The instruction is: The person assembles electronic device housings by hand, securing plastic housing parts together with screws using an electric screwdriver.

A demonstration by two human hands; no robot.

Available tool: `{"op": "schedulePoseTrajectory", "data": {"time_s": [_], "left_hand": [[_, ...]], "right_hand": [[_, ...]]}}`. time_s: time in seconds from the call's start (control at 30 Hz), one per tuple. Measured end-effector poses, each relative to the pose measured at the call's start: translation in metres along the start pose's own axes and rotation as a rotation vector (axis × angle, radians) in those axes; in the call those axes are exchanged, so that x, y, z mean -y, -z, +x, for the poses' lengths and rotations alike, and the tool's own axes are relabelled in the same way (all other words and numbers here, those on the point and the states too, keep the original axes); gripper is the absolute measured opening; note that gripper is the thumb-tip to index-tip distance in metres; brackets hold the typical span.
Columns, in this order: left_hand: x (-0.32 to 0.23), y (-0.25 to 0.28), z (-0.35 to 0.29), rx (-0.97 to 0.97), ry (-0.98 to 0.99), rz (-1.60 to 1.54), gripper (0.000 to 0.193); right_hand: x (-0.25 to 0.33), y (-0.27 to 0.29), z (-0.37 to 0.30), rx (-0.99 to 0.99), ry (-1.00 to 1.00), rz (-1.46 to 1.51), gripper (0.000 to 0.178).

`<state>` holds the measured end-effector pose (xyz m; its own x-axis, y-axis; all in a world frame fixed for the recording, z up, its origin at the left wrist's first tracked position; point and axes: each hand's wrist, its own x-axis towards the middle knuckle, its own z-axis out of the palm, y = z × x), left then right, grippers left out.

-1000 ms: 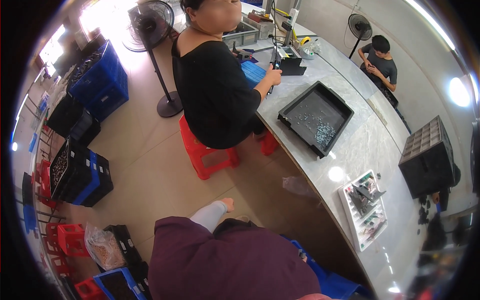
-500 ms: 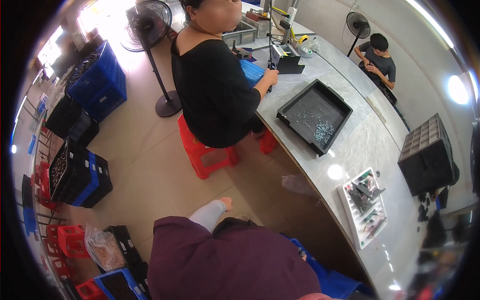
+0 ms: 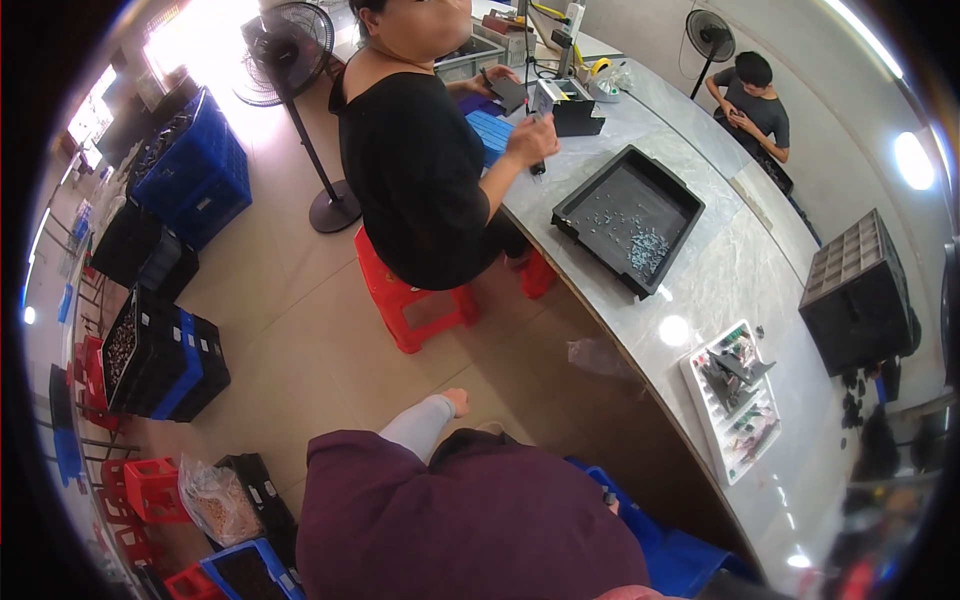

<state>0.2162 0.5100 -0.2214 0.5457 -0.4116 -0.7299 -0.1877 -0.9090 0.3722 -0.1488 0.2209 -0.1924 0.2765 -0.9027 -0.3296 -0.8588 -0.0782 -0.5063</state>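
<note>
My left hand [image 3: 458, 401] hangs out over the floor at the end of a light grey sleeve. Its fingers are too small and too turned away to tell apart. Low at my right side, a sliver of my right hand [image 3: 613, 508] shows beside my dark purple top. A small dark grey thing [image 3: 608, 496] is at its closed fingertips, too small to name. Behind that hand lies a blue bin [image 3: 665, 545]. On the table [image 3: 640, 330] to my right stands a white tray [image 3: 708, 420] with dark plastic parts and small green and red pieces.
A co-worker in black [image 3: 415, 180] sits ahead on a red stool [image 3: 415, 325], near a black tray [image 3: 570, 225] of small blue-grey pieces. Another person [image 3: 752, 105] is beyond the table. Black crates [image 3: 165, 365], a bagged bin [image 3: 215, 500] and a standing fan [image 3: 335, 207] are leftward.
The co-worker's nearer hand has risen off the table, and their other hand now shows with a dark flat piece. My view has shifted slightly; my own hands stay about where they were.
</note>
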Motion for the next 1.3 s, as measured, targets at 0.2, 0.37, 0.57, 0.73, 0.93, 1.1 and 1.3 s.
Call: {"op": "schedulePoseTrajectory", "data": {"time_s": [0.2, 0.37, 0.57, 0.73, 0.93, 1.1, 1.3], "left_hand": [[0.002, -0.003, 0.007, 0.031, 0.007, 0.011, 0.046], [-0.003, -0.002, 0.002, 0.031, -0.006, 0.018, 0.045], [-0.009, 0.004, -0.005, 0.054, 0.015, 0.018, 0.045], [-0.007, 0.003, -0.005, 0.037, 0.016, 0.009, 0.046], [-0.003, -0.005, -0.001, -0.048, -0.009, 0.01, 0.031], [-0.002, -0.006, -0.001, -0.043, -0.012, 0.018, 0.032], [-0.005, -0.001, 0.003, 0.042, 0.005, 0.03, 0.046]], "right_hand": [[0.003, 0.0, -0.002, 0.006, 0.006, 0.049, 0.067], [-0.011, -0.004, 0.002, 0.017, 0.014, 0.041, 0.068], [-0.02, -0.007, 0.007, 0.037, 0.032, 0.037, 0.068], [-0.018, -0.005, 0.008, 0.064, 0.027, 0.06, 0.068], [-0.032, -0.015, 0.014, 0.053, 0.057, 0.042, 0.069], [-0.025, -0.013, 0.02, 0.088, 0.038, 0.121, 0.071], [-0.024, -0.011, 0.016, 0.057, -0.013, 0.027, 0.068]]}}
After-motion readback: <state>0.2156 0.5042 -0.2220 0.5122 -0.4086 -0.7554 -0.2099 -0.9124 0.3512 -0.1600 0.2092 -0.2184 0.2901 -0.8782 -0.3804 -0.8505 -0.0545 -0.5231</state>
